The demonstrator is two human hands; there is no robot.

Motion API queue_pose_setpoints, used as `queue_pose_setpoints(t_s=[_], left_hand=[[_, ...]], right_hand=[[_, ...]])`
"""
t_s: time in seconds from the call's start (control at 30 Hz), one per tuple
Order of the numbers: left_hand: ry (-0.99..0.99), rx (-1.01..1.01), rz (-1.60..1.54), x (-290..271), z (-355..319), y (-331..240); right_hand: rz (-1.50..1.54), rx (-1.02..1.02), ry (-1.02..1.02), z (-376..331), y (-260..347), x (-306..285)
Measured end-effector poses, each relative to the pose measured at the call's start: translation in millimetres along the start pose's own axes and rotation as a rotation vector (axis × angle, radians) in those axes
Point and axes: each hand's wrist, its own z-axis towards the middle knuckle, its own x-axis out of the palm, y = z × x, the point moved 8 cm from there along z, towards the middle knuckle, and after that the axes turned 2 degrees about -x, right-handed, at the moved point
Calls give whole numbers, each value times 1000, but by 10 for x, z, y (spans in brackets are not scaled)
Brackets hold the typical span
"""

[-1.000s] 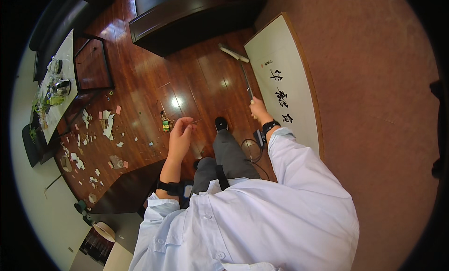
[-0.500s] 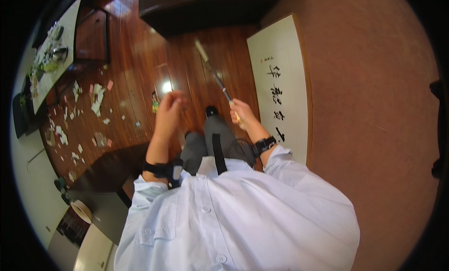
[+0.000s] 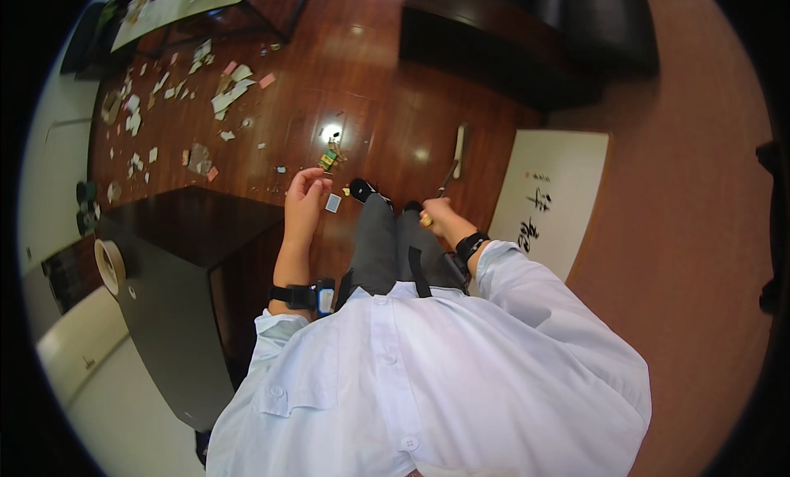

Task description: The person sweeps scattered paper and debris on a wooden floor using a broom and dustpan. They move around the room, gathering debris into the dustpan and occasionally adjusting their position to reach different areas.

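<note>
My right hand [image 3: 440,218] is closed around the handle of a long-handled tool with a cream head [image 3: 460,152]; its yellow handle end shows by my fingers. The tool points away from me, its narrow head low over or on the wooden floor; contact is unclear. My left hand [image 3: 306,199] holds nothing that I can see, its fingers loosely bent and apart. Beyond it, on the floor, lie a green and yellow packet [image 3: 329,159] and a small pale blue card with a white border [image 3: 332,203].
Paper scraps [image 3: 230,94] litter the floor at the far left, near a white-topped table [image 3: 181,12]. A dark cabinet [image 3: 177,312] stands close on my left, with a tape roll [image 3: 109,265] at its edge. Ahead is a dark sofa-like piece [image 3: 485,45]; a framed calligraphy panel [image 3: 568,172] leans at right.
My view has turned left, bringing the dark cabinet and scraps nearer. The tool's head now sits closer to my right hand and further right. My left hand's fingers remain loose.
</note>
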Motion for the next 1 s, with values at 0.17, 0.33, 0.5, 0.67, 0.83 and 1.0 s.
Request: queue_pose_setpoints(t_s=[0.17, 0.33, 0.5, 0.67, 0.83, 1.0], left_hand=[[-141, 36, -29, -781, 128, -77], [-255, 87, -108, -1513, 325, -293], [-442, 162, -169, -2258, 342, -687], [-591, 148, -233, -2802, 105, -571], [-759, 90, -332, -3079, -222, -268], [-898, 101, -455, -3140, -265, -118]], right_hand=[[-96, 79, 118, -106, 95, 1378], [-186, 123, 202, -260, 217, 2509], [-306, 140, 365, -388, 371, 3359], [-416, 82, 576, -399, 752, 3736], [-929, -93, 625, -675, 881, 4055], [-1103, 72, 709, -961, 924, 4304]])
